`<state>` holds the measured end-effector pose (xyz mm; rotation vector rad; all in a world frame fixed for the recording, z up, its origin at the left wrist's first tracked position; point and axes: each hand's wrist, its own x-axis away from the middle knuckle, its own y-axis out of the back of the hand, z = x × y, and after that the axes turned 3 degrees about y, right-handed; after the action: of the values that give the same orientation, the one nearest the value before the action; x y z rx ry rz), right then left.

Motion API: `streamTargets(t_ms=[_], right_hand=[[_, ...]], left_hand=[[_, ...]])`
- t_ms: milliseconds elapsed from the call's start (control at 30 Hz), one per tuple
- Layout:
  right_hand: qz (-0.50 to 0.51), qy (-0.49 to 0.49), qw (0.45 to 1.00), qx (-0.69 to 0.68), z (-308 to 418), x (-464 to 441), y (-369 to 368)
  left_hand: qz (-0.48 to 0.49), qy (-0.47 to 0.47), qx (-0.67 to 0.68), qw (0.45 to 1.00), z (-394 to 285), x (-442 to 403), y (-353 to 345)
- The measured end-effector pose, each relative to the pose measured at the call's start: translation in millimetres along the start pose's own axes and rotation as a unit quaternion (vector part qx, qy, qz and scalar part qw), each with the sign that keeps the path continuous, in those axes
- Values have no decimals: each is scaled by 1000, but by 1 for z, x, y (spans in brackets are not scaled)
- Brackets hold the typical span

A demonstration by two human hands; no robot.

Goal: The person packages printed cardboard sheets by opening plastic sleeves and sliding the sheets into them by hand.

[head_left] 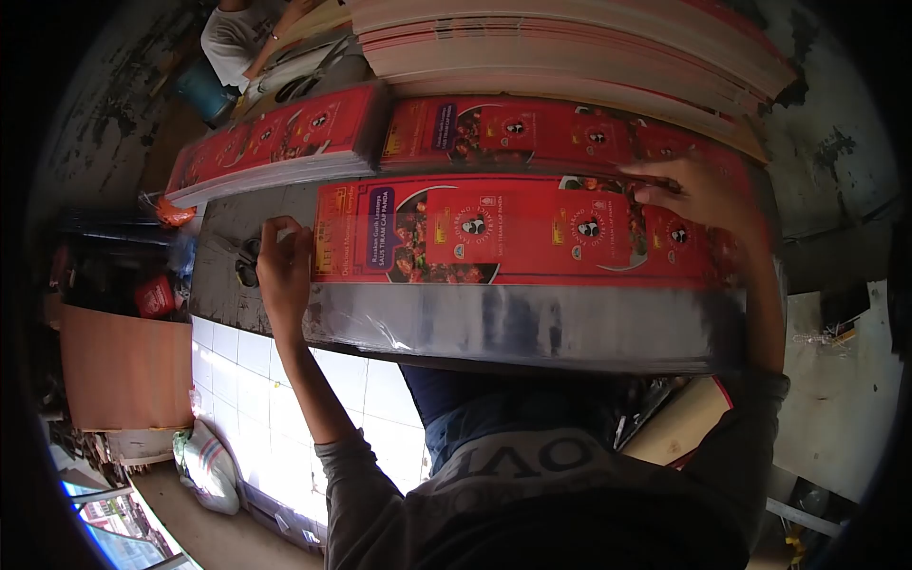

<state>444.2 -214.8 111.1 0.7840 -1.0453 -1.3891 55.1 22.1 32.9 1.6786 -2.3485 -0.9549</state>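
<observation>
A long red printed sheet (532, 228) with food pictures and round logos lies across the bench in front of me. A wide strip of shiny clear plastic (522, 323) shows along its near side. My left hand (283, 271) is at the sheet's left end, fingers curled and pressed together; whatever they pinch is hidden. Over the sheet's right part is my right hand (679, 185), slightly blurred, its fingers stretched to the left and apart from the thumb. Just behind lies another red printed sheet (551, 133).
A stack of red printed sheets in plastic (275, 138) stands at the back left. Tall piles of sheets (570, 57) rise behind. Dark-handled scissors (247, 261) lie left of my left hand. Another person (237, 43) is at the far left. A white sack (209, 465) stands on the floor.
</observation>
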Motion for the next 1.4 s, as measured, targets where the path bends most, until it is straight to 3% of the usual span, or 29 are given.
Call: streamTargets(t_ms=[33, 100, 167, 200, 267, 333, 367, 433, 633, 833, 1400], right_hand=[[-3, -9, 1000, 2, -1, 9, 7], [-81, -66, 994, -27, -11, 32, 19], [-79, -43, 994, -56, -51, 61, 19], [-111, -26, 993, 13, -60, 75, 20], [-139, -15, 986, 85, -67, 97, 15], [-187, -120, 974, 46, -68, 119, -4], [-185, -124, 974, 48, -71, 123, -14], [-239, -107, 963, 69, -72, 126, -30], [-303, -81, 946, 77, -72, 121, -49], [-318, -90, 939, 100, -66, 123, -51], [-330, -98, 928, 139, -74, 120, -52]], left_hand=[[6, -5, 5, 1000, -10, 3, 0], [-46, -58, -178, 981, -36, 6, 5], [-19, -95, -239, 966, -51, 8, 6], [-3, -125, -303, 945, -54, 8, 4], [35, -137, -273, 952, -56, 12, -5], [101, -139, -264, 949, -54, 10, -11], [104, -140, -261, 950, -49, 7, -13], [132, -204, -267, 933, -42, 2, -15], [151, -189, -172, 955, -43, -9, -15], [101, -190, -103, 971, -33, -8, -20], [73, -183, -117, 973, -36, -8, -24]])
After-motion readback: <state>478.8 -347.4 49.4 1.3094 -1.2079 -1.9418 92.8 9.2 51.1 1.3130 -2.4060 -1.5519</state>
